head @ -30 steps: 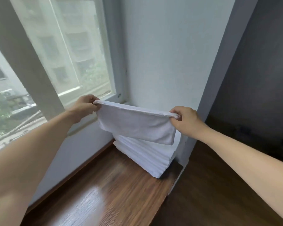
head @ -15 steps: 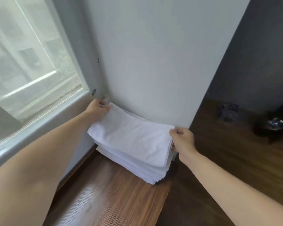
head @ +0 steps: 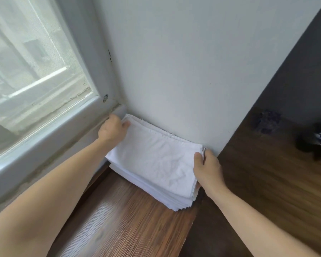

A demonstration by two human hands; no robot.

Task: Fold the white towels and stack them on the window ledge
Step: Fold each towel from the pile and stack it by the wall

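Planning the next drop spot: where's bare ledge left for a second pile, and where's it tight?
Bare wooden ledge lies in front of the towel stack, between the window frame and the ledge's right edge. It is tight in the corner: the stack sits against the wall, with the left hand and right hand at its ends.

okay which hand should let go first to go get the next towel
Probably the right hand: it sits at the stack's open outer end, while the left hand is wedged in the corner by the window frame.
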